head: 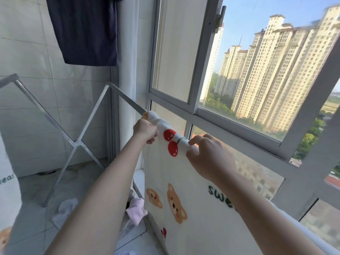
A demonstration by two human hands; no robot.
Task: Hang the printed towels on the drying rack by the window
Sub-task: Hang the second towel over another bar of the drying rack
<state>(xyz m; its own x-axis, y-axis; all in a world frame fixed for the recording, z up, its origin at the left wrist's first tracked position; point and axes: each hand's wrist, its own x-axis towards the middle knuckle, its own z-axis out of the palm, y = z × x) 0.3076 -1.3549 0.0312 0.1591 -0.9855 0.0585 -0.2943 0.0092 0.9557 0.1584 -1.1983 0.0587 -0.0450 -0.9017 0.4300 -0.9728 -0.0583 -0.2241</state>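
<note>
A cream towel (193, 196) printed with bears, red cherries and green lettering hangs over the top bar of the metal drying rack (127, 99) beside the window. My left hand (145, 131) grips the towel's bunched edge at the bar, fingers curled round the cloth. My right hand (211, 155) pinches the towel's fold on the bar a little further right, thumb below and fingers on top. A second towel (7, 190) with the same print hangs at the far left edge of the view.
The rack's crossed legs (77, 142) stand on the tiled floor. A dark blue garment (86, 30) hangs overhead. A pink cloth (137, 210) and white cloth (64, 208) lie low by the rack. The window frame (239, 129) runs right behind the bar.
</note>
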